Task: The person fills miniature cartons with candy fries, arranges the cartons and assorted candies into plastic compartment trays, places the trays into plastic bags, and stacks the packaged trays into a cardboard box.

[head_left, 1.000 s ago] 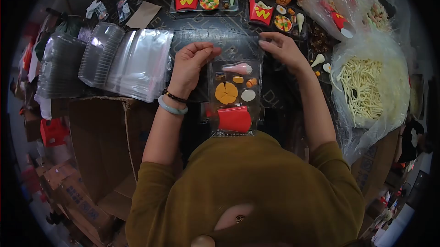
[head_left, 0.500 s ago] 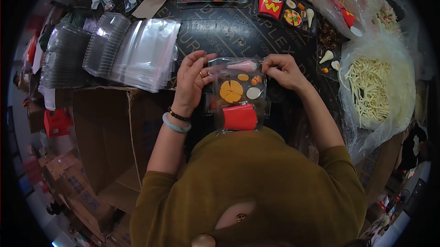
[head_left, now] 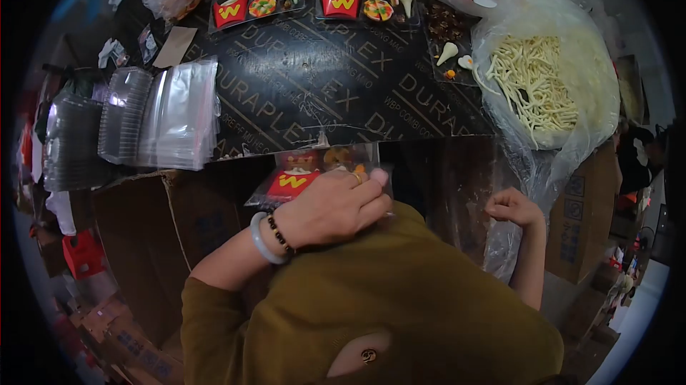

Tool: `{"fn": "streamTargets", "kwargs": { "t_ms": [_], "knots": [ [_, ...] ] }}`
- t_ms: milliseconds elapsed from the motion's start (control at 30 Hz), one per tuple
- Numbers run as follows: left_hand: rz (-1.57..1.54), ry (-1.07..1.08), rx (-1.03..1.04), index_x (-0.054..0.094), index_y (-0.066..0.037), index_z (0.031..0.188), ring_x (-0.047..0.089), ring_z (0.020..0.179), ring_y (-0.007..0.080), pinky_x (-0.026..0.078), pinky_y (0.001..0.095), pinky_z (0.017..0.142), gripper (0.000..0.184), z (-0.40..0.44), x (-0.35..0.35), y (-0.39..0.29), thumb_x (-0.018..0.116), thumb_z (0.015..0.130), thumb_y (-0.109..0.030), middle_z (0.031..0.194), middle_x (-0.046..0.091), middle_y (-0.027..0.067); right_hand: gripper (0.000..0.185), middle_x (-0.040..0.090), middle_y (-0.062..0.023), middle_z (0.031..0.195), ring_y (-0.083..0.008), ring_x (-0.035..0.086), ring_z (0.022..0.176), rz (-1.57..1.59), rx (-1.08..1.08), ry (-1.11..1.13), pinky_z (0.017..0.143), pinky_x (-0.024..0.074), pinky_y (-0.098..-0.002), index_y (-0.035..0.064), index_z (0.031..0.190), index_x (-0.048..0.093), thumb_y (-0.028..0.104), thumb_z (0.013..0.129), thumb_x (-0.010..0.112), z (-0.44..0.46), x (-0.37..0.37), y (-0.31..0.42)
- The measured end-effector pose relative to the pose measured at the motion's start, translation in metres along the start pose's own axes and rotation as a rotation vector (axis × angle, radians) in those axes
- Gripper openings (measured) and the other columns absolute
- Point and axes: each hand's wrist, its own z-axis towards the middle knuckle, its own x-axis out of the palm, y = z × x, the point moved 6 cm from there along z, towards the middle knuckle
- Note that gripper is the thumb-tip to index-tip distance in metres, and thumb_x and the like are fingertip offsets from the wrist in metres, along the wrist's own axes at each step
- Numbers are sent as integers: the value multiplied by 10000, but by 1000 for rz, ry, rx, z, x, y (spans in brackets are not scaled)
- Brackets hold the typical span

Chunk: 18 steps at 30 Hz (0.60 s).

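Note:
Below the table's front edge is a clear packet of toy food, its red fries carton with a yellow mark facing up. My left hand lies across the packet's right part with the fingers curled over it, hiding much of the contents. Other packed pieces show just behind, close under the table edge. To the right, clear of the packet, my right hand has its fingers curled in; nothing shows in it. Beside it hangs the loose plastic of a clear bag.
Clear plastic trays and flat clear bags are stacked at the table's left. Filled toy trays stand at the back. A bag of pale strips sits at the right. An open carton is below left.
The packet went from upright between both hands to lying lower under the table edge, with my left hand over it. My right hand let go and moved right and down. The view shifted.

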Motion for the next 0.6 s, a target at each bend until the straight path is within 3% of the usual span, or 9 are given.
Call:
{"fn": "streamTargets", "kwargs": {
  "t_ms": [33,67,133,233,300,367,400,500,600],
  "knots": [
    [-28,28,-32,590,-92,919,522,604,201,431,319,533,212,-7,21,8,669,727,-139,738,484,40,192,586,-13,675,-94,518,600,200,-14,-64,523,397,-228,16,834,649,191,893,597,-11,-25,-54],
    [-75,174,-149,563,-72,862,571,772,231,475,356,662,145,-14,38,17,618,761,-160,814,524,65,204,596,-32,679,-120,529,589,398,-42,-125,512,400,-240,22,834,648,199,902,573,-22,-50,-109],
    [-29,139,-159,576,-88,909,556,758,230,459,349,653,195,-14,44,20,646,741,-157,810,513,57,211,603,-45,691,-134,541,603,734,-19,-378,525,412,-253,19,836,649,204,901,572,-28,-79,-206],
    [50,192,-250,576,-78,896,560,788,242,461,356,705,146,-19,53,14,601,768,-143,811,523,63,222,614,-65,710,-155,560,622,722,319,-780,545,431,-271,13,838,649,211,899,569,-27,-78,-320],
    [135,164,-225,581,-50,881,577,782,232,473,345,688,122,-22,48,7,555,780,-113,811,537,69,229,621,-78,722,-169,572,635,548,521,-797,559,443,-284,9,840,649,216,898,568,-39,-74,-344],
    [328,110,-176,589,-17,916,585,742,207,471,321,621,175,-22,37,-8,542,774,-107,815,542,67,237,627,-92,735,-183,585,648,255,697,-655,572,455,-296,5,842,649,220,896,566,-48,-66,-317],
    [380,73,-168,586,-23,1064,567,679,163,451,288,573,310,-20,28,-12,555,767,-105,845,554,51,241,631,-98,741,-190,591,655,45,797,-543,579,461,-303,3,843,649,222,895,565,-50,-65,-291],
    [421,53,-184,577,-22,1071,579,725,176,468,299,610,305,-27,49,0,543,781,-107,892,564,62,252,641,-118,759,-211,610,674,-612,978,-227,599,479,-321,-3,845,649,229,893,563,-38,-57,-168],
    [134,240,-425,539,-41,1214,571,912,255,485,348,713,571,-56,95,41,704,699,-224,1096,525,118,264,652,-138,778,-232,628,694,-828,494,-296,619,498,-340,-8,848,649,236,891,560,-4,-22,2]
  ]
}}
